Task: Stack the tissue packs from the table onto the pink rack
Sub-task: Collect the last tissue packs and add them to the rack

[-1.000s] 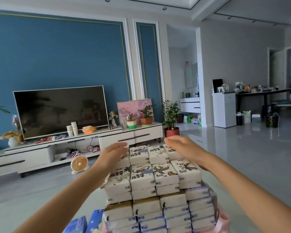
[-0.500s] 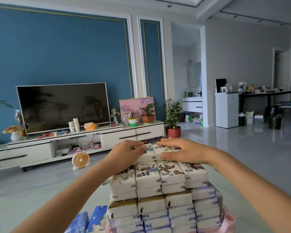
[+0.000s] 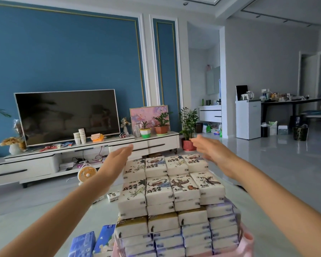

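A tall stack of white tissue packs with printed tops fills the lower middle; its top layer is two rows of several packs. The stack sits on the pink rack, of which only a rim shows at the bottom right. My left hand hovers at the stack's left far corner, fingers straight, holding nothing. My right hand hovers above the right far corner, fingers relaxed and empty. Blue tissue packs stand at the lower left beside the rack. One loose white pack lies on the surface left of the stack.
A white TV cabinet with a television runs along the blue wall ahead. A small orange fan sits on the floor before it. A potted plant stands at the cabinet's right end. Glossy open floor spreads to the right.
Both hands were resting on the far top packs and have lifted off and spread apart to the sides. The view has shifted slightly, showing more of the stack's top.
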The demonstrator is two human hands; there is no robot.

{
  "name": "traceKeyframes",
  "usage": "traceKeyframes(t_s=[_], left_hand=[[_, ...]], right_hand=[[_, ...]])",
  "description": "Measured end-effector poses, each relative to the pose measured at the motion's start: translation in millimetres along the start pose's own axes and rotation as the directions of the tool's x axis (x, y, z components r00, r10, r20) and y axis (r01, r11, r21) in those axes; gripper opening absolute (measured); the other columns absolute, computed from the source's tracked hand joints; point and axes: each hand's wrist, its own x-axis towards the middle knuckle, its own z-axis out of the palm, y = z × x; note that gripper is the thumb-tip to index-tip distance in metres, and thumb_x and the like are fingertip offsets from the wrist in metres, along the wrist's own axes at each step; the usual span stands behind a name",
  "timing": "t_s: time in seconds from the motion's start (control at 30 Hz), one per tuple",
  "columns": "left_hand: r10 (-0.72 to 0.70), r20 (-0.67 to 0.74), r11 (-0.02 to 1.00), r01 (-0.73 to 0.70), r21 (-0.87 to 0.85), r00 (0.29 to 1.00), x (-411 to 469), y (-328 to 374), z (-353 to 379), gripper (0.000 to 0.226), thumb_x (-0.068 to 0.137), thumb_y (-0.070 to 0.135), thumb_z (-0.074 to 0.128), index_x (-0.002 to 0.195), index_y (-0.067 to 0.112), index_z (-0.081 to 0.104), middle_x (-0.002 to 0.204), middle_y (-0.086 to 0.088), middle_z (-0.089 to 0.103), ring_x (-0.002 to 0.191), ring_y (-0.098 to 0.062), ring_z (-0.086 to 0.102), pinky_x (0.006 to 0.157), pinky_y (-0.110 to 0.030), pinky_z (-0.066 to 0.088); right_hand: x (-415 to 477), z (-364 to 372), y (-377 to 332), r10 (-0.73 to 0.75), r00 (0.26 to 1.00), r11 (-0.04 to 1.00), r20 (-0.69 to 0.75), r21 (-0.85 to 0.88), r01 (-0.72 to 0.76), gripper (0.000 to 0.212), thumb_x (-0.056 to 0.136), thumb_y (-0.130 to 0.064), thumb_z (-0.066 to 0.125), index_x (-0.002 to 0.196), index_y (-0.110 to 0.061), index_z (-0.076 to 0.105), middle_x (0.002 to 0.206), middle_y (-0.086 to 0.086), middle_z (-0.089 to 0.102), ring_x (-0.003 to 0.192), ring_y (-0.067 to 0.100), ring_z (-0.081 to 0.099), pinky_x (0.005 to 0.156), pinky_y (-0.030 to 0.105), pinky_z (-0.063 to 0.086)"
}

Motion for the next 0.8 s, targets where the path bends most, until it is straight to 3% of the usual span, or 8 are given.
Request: traceKeyframes(t_s=[0.1, 0.23, 0.47, 0.63, 0.7, 0.8], left_hand=[[-0.130, 0.007, 0.977, 0.129, -0.169, 0.991, -5.2, -12.3, 7.0, 0.046, 0.097, 0.044, 0.033, 0.132, 0.018, 0.046, 0.146, -0.008, 0.036, 0.134, -0.028, 0.032, 0.108, -0.046, 0.025], [-0.159, 0.004, 0.947, 0.154, -0.283, 0.987, -5.6, -14.1, 13.5, 0.040, 0.098, 0.037, 0.036, 0.129, 0.017, 0.050, 0.147, -0.010, 0.034, 0.134, -0.029, 0.032, 0.112, -0.042, 0.025], [-0.220, 0.007, 0.924, 0.211, -0.320, 0.975, -2.2, -16.6, 16.1, 0.049, 0.096, 0.039, 0.039, 0.135, 0.010, 0.042, 0.143, -0.012, 0.040, 0.130, -0.030, 0.038, 0.112, -0.042, 0.026], [-0.255, 0.032, 0.909, 0.251, -0.332, 0.966, -2.0, -18.7, 13.3, 0.056, 0.094, 0.050, 0.035, 0.137, 0.013, 0.039, 0.145, -0.012, 0.038, 0.131, -0.031, 0.037, 0.112, -0.043, 0.025], [-0.218, 0.046, 0.912, 0.220, -0.345, 0.975, -1.2, -20.8, 10.5, 0.055, 0.094, 0.053, 0.028, 0.133, 0.017, 0.045, 0.148, -0.010, 0.034, 0.135, -0.030, 0.031, 0.113, -0.045, 0.021], [-0.205, 0.027, 0.916, 0.201, -0.347, 0.978, -2.9, -27.9, 3.3, 0.061, 0.096, 0.052, 0.019, 0.137, 0.014, 0.041, 0.148, -0.007, 0.033, 0.137, -0.028, 0.027, 0.110, -0.044, 0.021]], right_hand=[[1.4, 9.7, 8.5, 0.115, 0.993, 0.993, 0.040, -0.006, -0.115, 0.053, 0.098, -0.045, 0.030, 0.140, -0.014, 0.039, 0.143, 0.004, 0.042, 0.134, 0.022, 0.035, 0.112, 0.039, 0.024], [-0.9, 13.8, 7.0, 0.095, 0.995, 0.995, 0.020, -0.040, -0.095, 0.048, 0.099, -0.039, 0.034, 0.139, -0.013, 0.042, 0.146, 0.003, 0.039, 0.131, 0.020, 0.038, 0.104, 0.032, 0.029], [-2.7, 15.8, 5.2, 0.067, 0.998, 0.997, 0.014, -0.049, -0.066, 0.043, 0.099, -0.033, 0.039, 0.135, -0.011, 0.047, 0.139, 0.004, 0.048, 0.126, 0.017, 0.045, 0.109, 0.031, 0.031], [-6.7, 17.3, 2.1, 0.069, 0.997, 0.995, 0.029, -0.070, -0.067, 0.051, 0.099, -0.042, 0.030, 0.141, -0.013, 0.039, 0.146, 0.002, 0.038, 0.134, 0.019, 0.035, 0.110, 0.033, 0.024], [-8.3, 16.5, -2.3, 0.043, 0.996, 0.997, -0.083, -0.061, -0.048, 0.052, 0.100, -0.042, 0.026, 0.139, -0.009, 0.039, 0.144, 0.006, 0.040, 0.133, 0.022, 0.036, 0.107, 0.035, 0.028], [-12.7, 10.6, -16.4, -0.002, 0.929, 0.998, -0.369, 0.062, 0.027, 0.032, 0.100, -0.030, 0.035, 0.109, -0.006, 0.054, 0.107, 0.012, 0.056, 0.104, 0.023, 0.051, 0.084, 0.034, 0.039]])
